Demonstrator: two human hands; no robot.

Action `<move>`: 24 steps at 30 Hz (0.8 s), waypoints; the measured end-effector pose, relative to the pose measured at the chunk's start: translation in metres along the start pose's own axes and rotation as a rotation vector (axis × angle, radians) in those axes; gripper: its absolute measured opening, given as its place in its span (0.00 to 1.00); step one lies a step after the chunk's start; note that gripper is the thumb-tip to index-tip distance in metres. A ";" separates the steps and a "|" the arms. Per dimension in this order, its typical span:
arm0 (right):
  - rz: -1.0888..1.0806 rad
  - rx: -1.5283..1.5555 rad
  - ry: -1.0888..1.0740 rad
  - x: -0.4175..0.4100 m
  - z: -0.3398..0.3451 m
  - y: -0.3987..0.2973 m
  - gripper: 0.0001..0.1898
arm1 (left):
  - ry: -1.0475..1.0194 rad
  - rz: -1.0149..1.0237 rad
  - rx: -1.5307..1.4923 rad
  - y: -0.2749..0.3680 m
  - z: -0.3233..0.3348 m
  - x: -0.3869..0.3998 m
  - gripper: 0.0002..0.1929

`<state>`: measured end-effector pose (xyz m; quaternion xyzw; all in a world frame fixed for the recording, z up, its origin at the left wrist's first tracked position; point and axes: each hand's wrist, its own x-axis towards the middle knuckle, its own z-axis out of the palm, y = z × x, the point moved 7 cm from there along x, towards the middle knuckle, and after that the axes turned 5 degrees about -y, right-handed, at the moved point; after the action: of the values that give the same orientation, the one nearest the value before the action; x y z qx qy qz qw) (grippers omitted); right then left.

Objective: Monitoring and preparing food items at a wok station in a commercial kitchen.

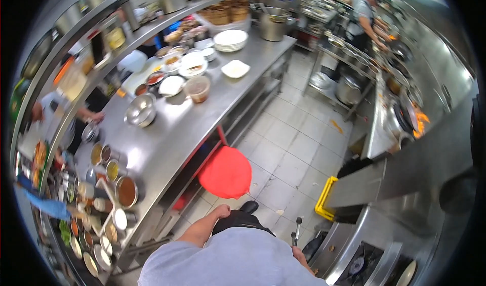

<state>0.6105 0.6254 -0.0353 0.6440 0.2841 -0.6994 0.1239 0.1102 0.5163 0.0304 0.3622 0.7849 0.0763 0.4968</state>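
Observation:
My left hand hangs beside my thigh with its fingers curled and nothing visible in them. Just beyond it is a round red stool seat at the side of the steel worktable. At my right side, my right hand is closed around metal tongs with dark tips that point away from me. My body hides part of that hand. The gas burner of a steel range is to its right.
Sauce pots, a steel bowl and stacked white plates stand on the worktable. A yellow crate sits right of the tiled aisle. A co-worker works near woks and flames. Another person stands across the table.

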 end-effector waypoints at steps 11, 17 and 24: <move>0.016 -0.380 -0.100 -0.012 0.010 -0.113 0.13 | 0.085 -0.282 -0.243 -0.063 0.027 -0.084 0.15; -0.129 -0.586 0.046 -0.018 0.038 -0.194 0.15 | 0.030 -0.274 -0.157 -0.086 0.060 -0.110 0.15; -0.210 -0.273 0.039 -0.066 0.097 -0.220 0.25 | -0.135 -0.090 0.005 -0.087 0.073 -0.092 0.19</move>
<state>0.4208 0.7359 0.0823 0.6014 0.4444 -0.6509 0.1310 0.1512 0.3764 0.0196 0.3322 0.7653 0.0277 0.5506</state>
